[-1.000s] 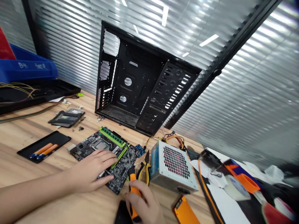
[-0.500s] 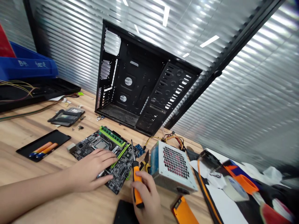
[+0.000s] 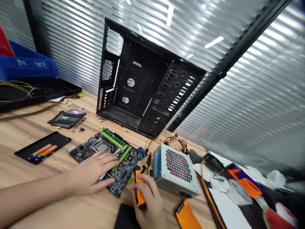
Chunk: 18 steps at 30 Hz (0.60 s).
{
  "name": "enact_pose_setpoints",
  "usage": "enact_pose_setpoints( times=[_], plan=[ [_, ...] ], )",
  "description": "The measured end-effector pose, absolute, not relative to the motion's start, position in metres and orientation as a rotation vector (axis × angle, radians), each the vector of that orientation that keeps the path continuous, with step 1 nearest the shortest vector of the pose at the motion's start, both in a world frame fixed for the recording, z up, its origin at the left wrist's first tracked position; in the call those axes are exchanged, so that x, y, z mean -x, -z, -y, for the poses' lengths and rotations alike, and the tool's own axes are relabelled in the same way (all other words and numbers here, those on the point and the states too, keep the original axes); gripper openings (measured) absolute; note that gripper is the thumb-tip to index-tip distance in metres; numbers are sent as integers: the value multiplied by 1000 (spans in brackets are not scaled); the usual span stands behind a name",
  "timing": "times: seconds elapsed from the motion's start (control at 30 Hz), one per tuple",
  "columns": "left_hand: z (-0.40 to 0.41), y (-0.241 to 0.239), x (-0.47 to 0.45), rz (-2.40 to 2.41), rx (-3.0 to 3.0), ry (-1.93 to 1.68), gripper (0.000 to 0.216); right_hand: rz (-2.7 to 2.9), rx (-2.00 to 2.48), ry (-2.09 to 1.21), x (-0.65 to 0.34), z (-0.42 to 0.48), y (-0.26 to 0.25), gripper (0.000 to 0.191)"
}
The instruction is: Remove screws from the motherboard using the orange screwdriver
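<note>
A motherboard (image 3: 125,167) lies on the wooden table, with a green memory stick in a lime slot and a processor (image 3: 103,147) in its socket. Across its near left part my left hand (image 3: 95,173) rests, fingers stretched out and thumb apart. What is under the palm is hidden. My right hand (image 3: 149,197) is closed round the orange and black handle of a screwdriver (image 3: 138,181), just right of the board. Its shaft does not show clearly now. Yellow-handled pliers (image 3: 148,164) lie between the board and a metal power supply (image 3: 177,170).
An open black computer case (image 3: 143,79) stands behind the board. On the left are a black tray (image 3: 57,140) holding two orange-and-blue sticks, a hard drive (image 3: 66,118) and a blue bin (image 3: 28,68). An orange drive (image 3: 187,216) lies front right, near tape and papers.
The screwdriver has turned in my right hand; its shaft, pointing away past the board before, no longer shows. My left hand stays on the motherboard.
</note>
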<state>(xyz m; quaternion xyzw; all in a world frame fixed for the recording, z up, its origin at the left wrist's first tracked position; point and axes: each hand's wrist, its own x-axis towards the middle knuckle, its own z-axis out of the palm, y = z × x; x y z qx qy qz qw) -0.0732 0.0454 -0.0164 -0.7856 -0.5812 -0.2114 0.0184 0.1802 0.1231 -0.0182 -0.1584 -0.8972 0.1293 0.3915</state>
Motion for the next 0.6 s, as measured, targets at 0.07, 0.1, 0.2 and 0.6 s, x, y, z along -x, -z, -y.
enact_pose_setpoints(
  times=[0.07,0.1,0.2,0.6],
  plan=[
    [-46,17,73,1801,2434,659,40,2274,407,-318,-180,-122,16,24],
    [-46,17,73,1798,2430,669,40,2271,403,-306,-180,-122,16,25],
    [-46,16,73,1788,2428,693,39,2268,376,-252,-181,-121,15,30],
    [-45,12,72,1782,2427,684,38,2304,362,-283,-184,-125,19,30]
  ],
)
